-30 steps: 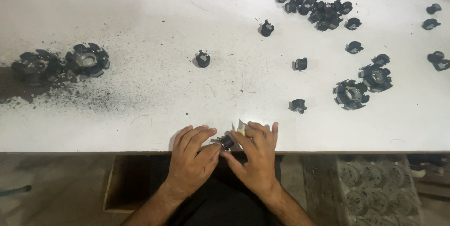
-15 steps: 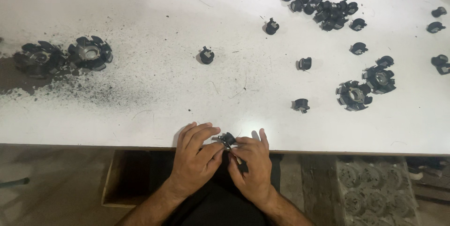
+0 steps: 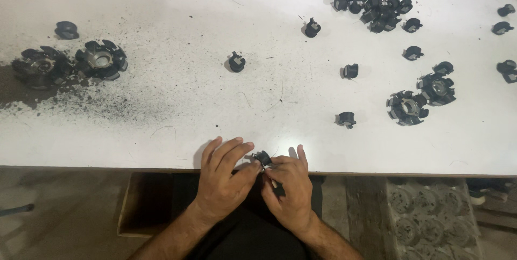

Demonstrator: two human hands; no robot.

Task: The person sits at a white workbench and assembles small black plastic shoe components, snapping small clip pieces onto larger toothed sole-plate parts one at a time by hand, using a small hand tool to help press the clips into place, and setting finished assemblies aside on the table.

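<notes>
1. The small black part [image 3: 263, 157] sits right at the near edge of the bench [image 3: 177, 104], pinched between both hands at their fingertips. It's too small to tell which way its long axis runs.
2. Left hand [image 3: 223, 182] comes in from the left with fingers curled and the fingertips closed on the part's left side. Right hand [image 3: 290, 187] grips it from the right and below, thumb side up. Both look about equally near, with the part lying just ahead of the knuckles, toward the bench.
3. Farther out: a lone black clip [image 3: 344, 119] to the right, another loose piece [image 3: 236, 61] mid-bench, two round slotted rotors [image 3: 423, 98] on the right, and a pile of small black parts [image 3: 371, 4] at the far right.
4. Far left there are two more dark rotors [image 3: 72, 63] sitting in a smear of black dust [image 3: 107, 109].
</notes>
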